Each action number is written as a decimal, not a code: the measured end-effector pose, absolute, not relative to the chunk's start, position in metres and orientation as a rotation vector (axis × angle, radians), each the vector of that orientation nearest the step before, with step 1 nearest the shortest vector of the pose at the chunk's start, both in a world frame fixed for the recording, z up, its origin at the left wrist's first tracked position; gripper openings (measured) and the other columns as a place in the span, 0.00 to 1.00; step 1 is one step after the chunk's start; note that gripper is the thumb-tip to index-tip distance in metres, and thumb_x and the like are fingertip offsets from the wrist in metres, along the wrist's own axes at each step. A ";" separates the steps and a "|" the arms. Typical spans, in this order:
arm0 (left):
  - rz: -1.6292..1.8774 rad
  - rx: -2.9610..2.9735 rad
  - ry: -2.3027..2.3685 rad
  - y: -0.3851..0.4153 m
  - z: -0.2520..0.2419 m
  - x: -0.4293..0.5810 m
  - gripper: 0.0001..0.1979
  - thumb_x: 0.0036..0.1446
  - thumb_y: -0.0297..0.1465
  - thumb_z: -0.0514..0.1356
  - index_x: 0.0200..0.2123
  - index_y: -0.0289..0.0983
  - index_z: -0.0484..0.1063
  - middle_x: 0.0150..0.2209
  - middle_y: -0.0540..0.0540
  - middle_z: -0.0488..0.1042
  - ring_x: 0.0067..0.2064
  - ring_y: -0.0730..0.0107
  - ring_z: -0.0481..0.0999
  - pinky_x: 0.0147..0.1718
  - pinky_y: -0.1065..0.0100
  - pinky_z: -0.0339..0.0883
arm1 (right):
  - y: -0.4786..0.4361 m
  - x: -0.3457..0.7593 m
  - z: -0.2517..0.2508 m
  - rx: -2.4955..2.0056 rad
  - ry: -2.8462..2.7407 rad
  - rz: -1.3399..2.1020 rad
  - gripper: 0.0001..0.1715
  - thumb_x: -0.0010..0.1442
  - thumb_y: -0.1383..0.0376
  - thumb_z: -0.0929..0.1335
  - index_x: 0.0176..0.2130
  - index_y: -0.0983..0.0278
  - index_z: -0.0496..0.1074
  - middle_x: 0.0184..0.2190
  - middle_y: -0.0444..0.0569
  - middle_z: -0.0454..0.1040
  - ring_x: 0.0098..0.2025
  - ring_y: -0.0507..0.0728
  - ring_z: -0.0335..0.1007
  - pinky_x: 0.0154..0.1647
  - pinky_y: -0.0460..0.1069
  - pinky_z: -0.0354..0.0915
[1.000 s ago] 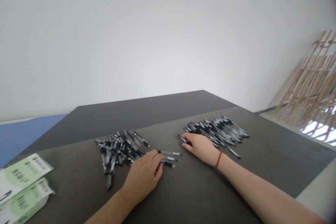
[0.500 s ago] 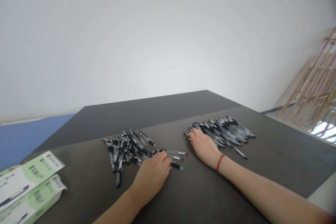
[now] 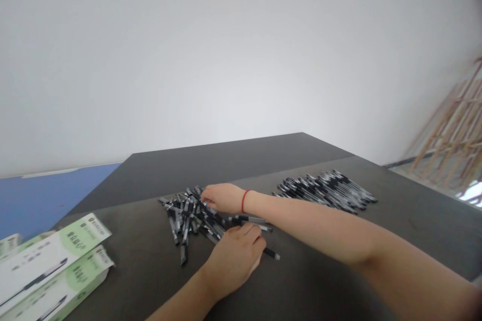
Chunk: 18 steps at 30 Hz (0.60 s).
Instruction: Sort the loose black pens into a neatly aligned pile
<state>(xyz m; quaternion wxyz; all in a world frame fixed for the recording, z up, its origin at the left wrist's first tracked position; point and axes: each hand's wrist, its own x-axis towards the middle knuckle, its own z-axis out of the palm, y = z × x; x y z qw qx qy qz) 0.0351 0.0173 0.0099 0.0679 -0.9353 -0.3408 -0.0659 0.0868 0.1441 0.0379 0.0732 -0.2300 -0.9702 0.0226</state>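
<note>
Boxes [image 3: 56, 256] lay on the left of the table [image 3: 293, 291]. Next came a jumbled heap of pens [image 3: 186, 215]; the right hand [image 3: 223, 197] bent its fingers over the far side, any pinch hidden. Nearer, the left hand [image 3: 239, 256] was curled, a pen [image 3: 272, 254] jutting past it; its grip was unclear. Rightmost sat a neater pile of pens [image 3: 327, 191].

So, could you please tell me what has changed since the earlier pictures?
The right hand moved left from the neater pen pile to the looser pen pile, apparently leaving its pen at the former; any new grip is unclear. The left hand stayed beside the looser pen pile, and the boxes stayed put.
</note>
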 end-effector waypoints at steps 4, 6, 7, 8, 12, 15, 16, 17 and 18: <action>-0.214 -2.827 -1.014 0.017 0.011 0.037 0.02 0.58 0.30 0.58 0.35 0.38 0.67 0.38 0.48 0.70 0.42 0.63 0.68 0.37 0.64 0.62 | 0.154 0.056 0.032 -0.691 -2.968 0.050 0.13 0.58 0.69 0.63 0.44 0.65 0.71 0.44 0.54 0.73 0.45 0.58 0.70 0.43 0.49 0.65; -0.216 -2.832 -1.006 0.017 0.011 0.038 0.03 0.58 0.31 0.58 0.35 0.38 0.67 0.38 0.48 0.71 0.42 0.63 0.68 0.37 0.64 0.62 | 0.154 0.048 0.032 -0.712 -2.988 0.040 0.13 0.58 0.69 0.63 0.43 0.66 0.72 0.44 0.55 0.74 0.45 0.59 0.71 0.42 0.50 0.65; -0.216 -2.833 -0.998 0.017 0.012 0.038 0.03 0.59 0.31 0.58 0.35 0.38 0.67 0.37 0.48 0.71 0.42 0.63 0.68 0.37 0.64 0.61 | 0.154 0.046 0.033 -0.731 -2.996 0.034 0.13 0.57 0.70 0.63 0.42 0.66 0.72 0.43 0.55 0.74 0.44 0.60 0.71 0.41 0.50 0.66; -0.217 -2.834 -0.990 0.017 0.012 0.038 0.03 0.59 0.32 0.58 0.35 0.38 0.67 0.37 0.48 0.71 0.41 0.63 0.68 0.38 0.64 0.61 | 0.154 0.045 0.033 -0.751 -3.003 0.029 0.13 0.57 0.70 0.63 0.41 0.66 0.73 0.43 0.56 0.74 0.44 0.60 0.71 0.41 0.50 0.66; -0.231 -2.849 -0.937 0.017 0.012 0.038 0.04 0.61 0.31 0.56 0.34 0.38 0.67 0.36 0.48 0.71 0.41 0.64 0.68 0.38 0.64 0.60 | 0.150 0.058 0.036 -0.846 -3.013 0.019 0.11 0.55 0.70 0.64 0.39 0.67 0.74 0.41 0.57 0.75 0.42 0.61 0.73 0.39 0.50 0.67; -0.258 -2.867 -0.875 0.017 0.012 0.038 0.04 0.61 0.32 0.55 0.34 0.38 0.67 0.36 0.48 0.71 0.41 0.65 0.68 0.38 0.65 0.58 | 0.143 0.072 0.036 -0.934 -2.999 0.030 0.12 0.56 0.67 0.64 0.39 0.67 0.74 0.41 0.58 0.75 0.42 0.61 0.73 0.38 0.50 0.67; -0.266 -2.870 -0.854 0.017 0.011 0.039 0.04 0.60 0.32 0.56 0.34 0.38 0.67 0.36 0.48 0.71 0.41 0.65 0.67 0.38 0.65 0.58 | 0.141 0.074 0.036 -0.966 -2.995 0.037 0.12 0.57 0.66 0.64 0.38 0.67 0.75 0.41 0.58 0.76 0.42 0.61 0.73 0.38 0.50 0.67; -0.271 -2.871 -0.834 0.017 0.011 0.039 0.04 0.60 0.32 0.56 0.34 0.38 0.66 0.36 0.48 0.70 0.41 0.65 0.67 0.37 0.65 0.58 | 0.138 0.076 0.036 -1.000 -2.993 0.046 0.13 0.57 0.65 0.64 0.38 0.68 0.75 0.40 0.59 0.76 0.41 0.62 0.74 0.37 0.50 0.68; -0.274 -2.871 -0.817 0.016 0.011 0.039 0.04 0.60 0.32 0.57 0.34 0.38 0.66 0.36 0.48 0.70 0.40 0.65 0.67 0.37 0.65 0.58 | 0.136 0.076 0.036 -1.033 -2.993 0.056 0.14 0.57 0.63 0.64 0.37 0.68 0.76 0.38 0.60 0.77 0.41 0.62 0.74 0.36 0.51 0.68</action>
